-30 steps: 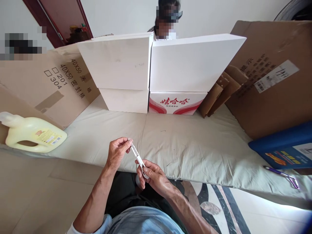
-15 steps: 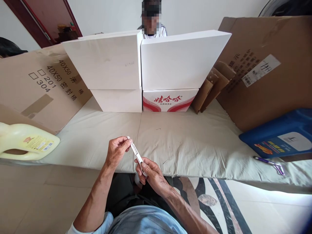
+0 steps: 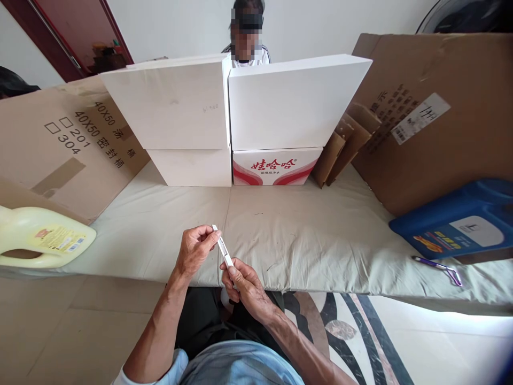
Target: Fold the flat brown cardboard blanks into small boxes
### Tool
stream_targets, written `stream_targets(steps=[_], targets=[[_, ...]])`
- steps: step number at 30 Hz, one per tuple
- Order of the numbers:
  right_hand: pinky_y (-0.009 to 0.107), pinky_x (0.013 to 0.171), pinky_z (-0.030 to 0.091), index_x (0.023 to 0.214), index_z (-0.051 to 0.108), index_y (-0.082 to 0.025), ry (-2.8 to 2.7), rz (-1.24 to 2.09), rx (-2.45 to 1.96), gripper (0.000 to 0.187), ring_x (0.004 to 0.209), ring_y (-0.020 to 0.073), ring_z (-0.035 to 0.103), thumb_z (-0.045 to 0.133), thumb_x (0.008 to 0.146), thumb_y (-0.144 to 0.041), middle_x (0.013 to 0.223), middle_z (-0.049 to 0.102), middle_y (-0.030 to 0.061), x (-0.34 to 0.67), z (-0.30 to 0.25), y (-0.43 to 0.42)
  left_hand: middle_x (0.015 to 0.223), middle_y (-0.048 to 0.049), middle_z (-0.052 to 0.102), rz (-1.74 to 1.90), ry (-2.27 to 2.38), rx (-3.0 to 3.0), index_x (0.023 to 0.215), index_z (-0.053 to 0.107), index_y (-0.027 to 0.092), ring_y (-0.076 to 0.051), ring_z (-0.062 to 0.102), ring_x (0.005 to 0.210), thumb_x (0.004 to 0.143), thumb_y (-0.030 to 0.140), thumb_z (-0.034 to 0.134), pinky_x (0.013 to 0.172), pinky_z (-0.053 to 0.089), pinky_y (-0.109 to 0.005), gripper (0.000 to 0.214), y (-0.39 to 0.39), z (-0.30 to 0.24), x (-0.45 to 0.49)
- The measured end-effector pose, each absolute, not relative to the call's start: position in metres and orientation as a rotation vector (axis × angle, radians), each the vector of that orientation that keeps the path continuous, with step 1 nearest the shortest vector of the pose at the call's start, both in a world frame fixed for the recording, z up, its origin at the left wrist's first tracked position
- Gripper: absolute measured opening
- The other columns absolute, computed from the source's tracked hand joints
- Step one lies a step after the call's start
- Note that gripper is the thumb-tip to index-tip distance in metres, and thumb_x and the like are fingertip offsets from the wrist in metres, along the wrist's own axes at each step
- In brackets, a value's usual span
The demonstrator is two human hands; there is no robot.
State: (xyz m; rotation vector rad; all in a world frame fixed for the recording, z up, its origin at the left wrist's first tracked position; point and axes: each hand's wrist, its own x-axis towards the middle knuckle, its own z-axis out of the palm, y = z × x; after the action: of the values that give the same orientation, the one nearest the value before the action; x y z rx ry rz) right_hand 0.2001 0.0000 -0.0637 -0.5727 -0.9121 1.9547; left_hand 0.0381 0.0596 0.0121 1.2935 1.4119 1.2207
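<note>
A slim white utility knife [image 3: 223, 248] with a dark slot along its body is held slantwise between my two hands, over the front edge of the cloth-covered surface. My left hand [image 3: 195, 249] pinches its upper end between thumb and fingers. Around the lower end, my right hand [image 3: 243, 282] is closed, its thumb lying along the knife; the fingers hide that end. I cannot make out whether any blade is out.
White boxes [image 3: 168, 109] and a red-and-white carton [image 3: 276, 167] stand ahead, a person [image 3: 260, 55] behind them. Large cardboard boxes flank both sides. A yellow jug [image 3: 60, 238] lies left; a blue jug [image 3: 449, 219] and a purple-handled tool [image 3: 435, 264] lie right.
The view has shifted slightly. Both hands keep their grip on the knife, and my right hand now covers more of its lower end.
</note>
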Motion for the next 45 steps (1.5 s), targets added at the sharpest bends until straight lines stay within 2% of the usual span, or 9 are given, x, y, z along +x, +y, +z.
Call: stream_targets(steps=[8, 20, 27, 32, 36, 37, 39, 42, 45], targets=[[0.023, 0.049, 0.016, 0.105, 0.062, -0.021, -0.935, 1.939, -0.616, 0.051, 0.052, 0.0048, 0.024, 0.074, 0.097, -0.070, 0.070, 0.042, -0.0086, 0.201, -0.066, 0.002, 0.055, 0.0025, 0.048, 1.202, 1.424, 1.316, 0.058, 0.062, 0.021, -0.013, 0.042, 0.056, 0.082, 0.049, 0.076, 0.054, 0.035, -0.027, 0.039, 0.062, 0.005, 0.037], [0.023, 0.045, 0.015, 0.100, 0.058, -0.022, -0.953, 1.904, -0.643, 0.057, 0.047, 0.0043, 0.021, 0.074, 0.093, -0.076, 0.065, 0.042, -0.0111, 0.198, -0.080, 0.012, 0.057, 0.0030, 0.049, 1.184, 1.428, 1.360, 0.060, 0.059, 0.021, -0.013, 0.042, 0.057, 0.086, 0.054, 0.072, 0.054, 0.035, -0.026, 0.044, 0.072, -0.011, 0.035], [0.025, 0.051, 0.037, 0.108, 0.064, -0.019, -1.088, 1.836, -0.631, 0.056, 0.049, 0.0074, 0.048, 0.067, 0.099, -0.074, 0.074, 0.060, -0.0044, 0.204, -0.082, 0.023, 0.054, 0.0028, 0.048, 1.184, 1.387, 1.359, 0.056, 0.057, 0.022, -0.013, 0.042, 0.056, 0.079, 0.060, 0.074, 0.055, 0.038, -0.026, 0.048, 0.084, -0.018, 0.035], [0.023, 0.047, 0.026, 0.103, 0.061, -0.021, -1.032, 1.887, -0.673, 0.060, 0.049, 0.0056, 0.031, 0.071, 0.093, -0.079, 0.068, 0.046, -0.0092, 0.202, -0.089, 0.028, 0.055, 0.0029, 0.047, 1.173, 1.383, 1.434, 0.056, 0.055, 0.022, -0.013, 0.042, 0.057, 0.083, 0.060, 0.072, 0.055, 0.038, -0.026, 0.050, 0.088, -0.027, 0.033], [0.024, 0.046, 0.019, 0.102, 0.058, -0.024, -1.093, 1.866, -0.725, 0.062, 0.050, 0.0065, 0.022, 0.066, 0.093, -0.084, 0.068, 0.039, -0.0103, 0.201, -0.099, 0.031, 0.055, 0.0026, 0.049, 1.175, 1.402, 1.424, 0.057, 0.056, 0.022, -0.013, 0.044, 0.055, 0.085, 0.063, 0.070, 0.054, 0.039, -0.027, 0.052, 0.088, -0.037, 0.032], [0.024, 0.047, 0.019, 0.103, 0.058, -0.024, -1.147, 1.831, -0.750, 0.062, 0.051, 0.0073, 0.023, 0.062, 0.094, -0.085, 0.068, 0.039, -0.0098, 0.204, -0.100, 0.032, 0.055, 0.0023, 0.050, 1.163, 1.400, 1.427, 0.059, 0.060, 0.022, -0.014, 0.046, 0.055, 0.085, 0.064, 0.070, 0.054, 0.040, -0.027, 0.051, 0.087, -0.038, 0.030], [0.026, 0.052, 0.028, 0.105, 0.060, -0.025, -1.354, 1.619, -0.894, 0.057, 0.056, 0.0102, 0.034, 0.052, 0.102, -0.081, 0.072, 0.045, -0.0065, 0.217, -0.103, 0.034, 0.059, 0.0013, 0.057, 1.196, 1.438, 1.467, 0.070, 0.072, 0.021, -0.015, 0.052, 0.057, 0.086, 0.063, 0.071, 0.056, 0.045, -0.027, 0.045, 0.088, -0.033, 0.024], [0.031, 0.070, 0.045, 0.105, 0.064, -0.026, -1.697, 1.066, -1.196, 0.040, 0.076, 0.0173, 0.056, 0.043, 0.114, -0.059, 0.087, 0.062, 0.0009, 0.256, -0.108, 0.044, 0.082, -0.0028, 0.072, 1.483, 1.629, 1.686, 0.094, 0.081, 0.021, -0.019, 0.064, 0.072, 0.089, 0.055, 0.073, 0.064, 0.053, -0.030, 0.036, 0.097, -0.011, 0.007], [0.034, 0.082, 0.050, 0.106, 0.066, -0.025, -1.912, 0.603, -1.381, 0.029, 0.087, 0.0213, 0.064, 0.041, 0.115, -0.038, 0.096, 0.069, 0.0053, 0.309, -0.115, 0.060, 0.106, -0.0083, 0.076, 1.681, 1.724, 2.081, 0.104, 0.080, 0.021, -0.025, 0.070, 0.094, 0.094, 0.045, 0.072, 0.076, 0.059, -0.036, 0.027, 0.120, 0.018, -0.008]])
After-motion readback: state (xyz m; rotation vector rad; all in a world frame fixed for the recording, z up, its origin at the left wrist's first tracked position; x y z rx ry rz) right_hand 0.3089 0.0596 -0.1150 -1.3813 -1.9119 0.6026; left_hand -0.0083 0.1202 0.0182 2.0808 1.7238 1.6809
